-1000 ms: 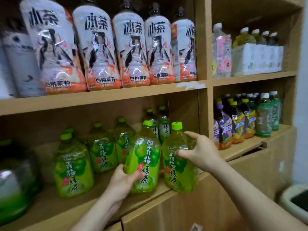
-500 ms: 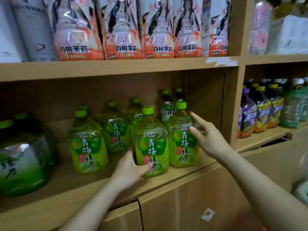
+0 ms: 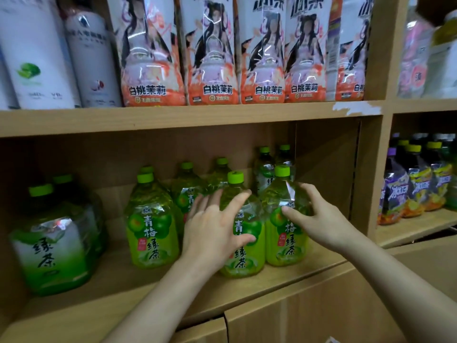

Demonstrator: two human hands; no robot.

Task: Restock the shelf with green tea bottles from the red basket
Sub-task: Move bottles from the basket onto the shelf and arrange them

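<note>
two green plum tea bottles stand at the front edge of the middle shelf (image 3: 247, 297), touching side by side, labels facing out; they look set there to start a new front row ahead of the older bottles further back, so the faces line up for a shopper. the left hand (image 3: 212, 233) is spread wide over the front centre bottle (image 3: 243, 243): its fingers (image 3: 235, 203) fan across the clear shoulder and the thumb lies across the label, a flat steadying touch and not a wrap. the right hand (image 3: 319, 219) sits against the front right bottle (image 3: 286, 233), fingers (image 3: 306, 191) curved loosely over the shoulder from the right and the thumb tip on the label's top edge, loose, not clenched. so each bottle lies just under and ahead of its hand, weight on the shelf rather than in the hands. likely they are being nudged square. a third front bottle (image 3: 152, 231) stands apart to the left, untouched. the red basket is not in view.
</note>
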